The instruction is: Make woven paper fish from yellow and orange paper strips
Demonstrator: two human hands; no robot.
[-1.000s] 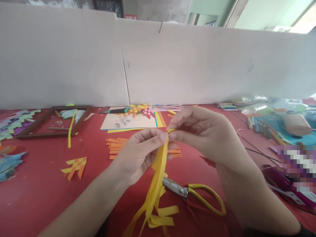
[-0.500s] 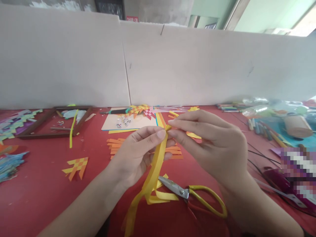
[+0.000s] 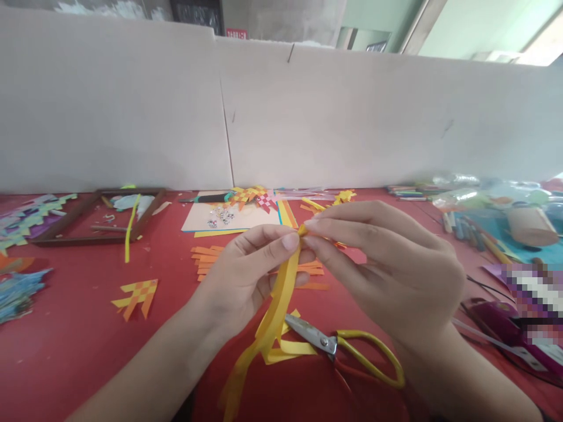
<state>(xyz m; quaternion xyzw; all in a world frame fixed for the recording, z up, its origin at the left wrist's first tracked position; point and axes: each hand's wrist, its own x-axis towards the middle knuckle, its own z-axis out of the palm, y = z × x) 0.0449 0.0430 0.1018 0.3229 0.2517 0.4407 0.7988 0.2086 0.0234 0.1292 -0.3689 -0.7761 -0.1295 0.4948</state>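
Observation:
My left hand pinches yellow paper strips near their top, thumb over the front. The strips hang down toward the table's near side, their lower end blurred. My right hand has its thumb and forefinger closed on the folded top end of the same strips, close to the left thumb. Below the hands lie scissors with yellow handles, blades slightly apart, beside loose yellow paper pieces. Orange paper strips lie behind my left hand, partly hidden by it.
A woven orange and yellow paper fish lies at the left, near a brown frame. At the back are paper sheets with a green-handled cutter. Markers, a purple tool and cords fill the right side.
My right hand has shifted slightly to the right and its wrist has turned a little. The pinched top of the yellow strips has moved slightly right too. Both hands keep their grip.

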